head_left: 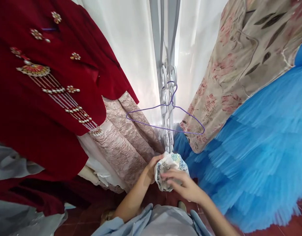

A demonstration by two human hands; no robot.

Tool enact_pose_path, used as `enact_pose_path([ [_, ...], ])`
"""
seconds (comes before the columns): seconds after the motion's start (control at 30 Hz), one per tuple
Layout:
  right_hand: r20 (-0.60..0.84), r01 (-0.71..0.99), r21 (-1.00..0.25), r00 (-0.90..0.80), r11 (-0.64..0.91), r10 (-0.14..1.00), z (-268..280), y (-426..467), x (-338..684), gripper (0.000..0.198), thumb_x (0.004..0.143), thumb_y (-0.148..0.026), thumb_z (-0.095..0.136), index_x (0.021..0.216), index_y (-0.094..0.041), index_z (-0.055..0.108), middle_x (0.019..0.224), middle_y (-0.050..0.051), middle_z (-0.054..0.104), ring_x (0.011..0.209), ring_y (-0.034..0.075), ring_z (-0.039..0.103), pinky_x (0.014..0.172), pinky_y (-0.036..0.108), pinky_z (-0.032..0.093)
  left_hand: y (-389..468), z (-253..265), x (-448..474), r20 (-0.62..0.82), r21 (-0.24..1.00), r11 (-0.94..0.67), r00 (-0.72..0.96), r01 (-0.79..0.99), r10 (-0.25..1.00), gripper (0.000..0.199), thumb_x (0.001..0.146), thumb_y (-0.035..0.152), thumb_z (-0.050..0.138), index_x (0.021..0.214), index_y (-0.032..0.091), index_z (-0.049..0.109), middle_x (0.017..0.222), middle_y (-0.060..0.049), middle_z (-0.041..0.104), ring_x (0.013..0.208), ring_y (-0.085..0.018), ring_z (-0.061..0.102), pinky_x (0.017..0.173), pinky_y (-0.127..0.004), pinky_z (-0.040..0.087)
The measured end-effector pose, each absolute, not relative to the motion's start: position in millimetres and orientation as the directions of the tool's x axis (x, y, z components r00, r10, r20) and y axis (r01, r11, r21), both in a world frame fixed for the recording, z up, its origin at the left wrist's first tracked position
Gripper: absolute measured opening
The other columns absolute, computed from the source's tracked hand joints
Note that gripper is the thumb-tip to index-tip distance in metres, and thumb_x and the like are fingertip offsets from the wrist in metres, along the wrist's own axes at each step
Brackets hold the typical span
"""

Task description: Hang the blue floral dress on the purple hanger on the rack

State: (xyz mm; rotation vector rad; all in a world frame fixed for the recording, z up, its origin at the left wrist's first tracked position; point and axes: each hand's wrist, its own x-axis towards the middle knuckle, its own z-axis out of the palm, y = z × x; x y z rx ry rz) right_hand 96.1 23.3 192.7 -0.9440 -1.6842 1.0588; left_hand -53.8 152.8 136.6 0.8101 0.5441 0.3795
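A round, gathered white cloth piece (pixel 176 160) with a blue and green print, shaped like a cap, is in front of my body. My left hand (pixel 152 167) grips its left edge, with most of the fingers hidden by the cloth. Over its front is my right hand (pixel 182 183), fingers spread apart and slightly blurred; I cannot tell whether they press on the cloth. Just above hangs a bare purple wire hanger (pixel 151 126), hooked on a white chain of rings (pixel 165 95).
On the left hang a dark red garment (pixel 92 62) with beaded ornaments and a pink brocade skirt (pixel 123 137). To the right are a beige floral garment (pixel 212 95) and a ruffled blue tulle dress (pixel 239 157). White curtain (pixel 126 39) lies behind; red floor tiles (pixel 84 218) show below.
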Motion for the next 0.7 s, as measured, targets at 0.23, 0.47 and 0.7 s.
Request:
enact_pose_path([
  [0.23,0.319,0.201,-0.922,-0.086,0.33,0.944,197.4,46.3,158.0,0.043,0.092,-0.041,0.068,0.131,-0.023,0.066,0.119,0.011,0.071,0.114,0.027,0.062,0.101,0.042,0.048,159.2,213.3,-72.7,-0.319,0.914,0.233,0.943,0.332,-0.095,0.04,0.052,0.034,0.092,0.078,0.012,0.071,0.071,-0.002,0.069,0.063,-0.016,0.062,0.061,-0.024,0.053],
  [0.47,0.011,0.082,-0.994,-0.562,0.069,0.827,134.8,61.4,97.0,0.047,0.09,-0.056,0.065,0.073,-0.013,0.07,0.065,-0.001,0.058,0.064,0.014,0.051,0.06,0.025,0.044,186.3,304.4,-112.2,-0.357,0.892,-0.322,0.931,0.317,-0.075,0.015,0.07,0.022,0.073,0.081,0.013,0.068,0.074,0.0,0.067,0.071,-0.017,0.061,0.064,-0.022,0.048],
  [0.7,0.021,-0.051,-0.999,-0.578,-0.011,0.816,162.5,57.1,113.1,0.063,0.088,-0.055,0.068,0.144,-0.029,0.05,0.121,0.006,0.059,0.063,0.01,0.055,0.051,0.022,0.045,172.2,358.1,-164.6,-0.19,0.902,-0.33,0.942,0.278,0.276,0.009,0.079,0.02,0.06,0.072,0.013,0.061,0.067,0.001,0.054,0.062,-0.011,0.046,0.055,-0.019,0.036],
])
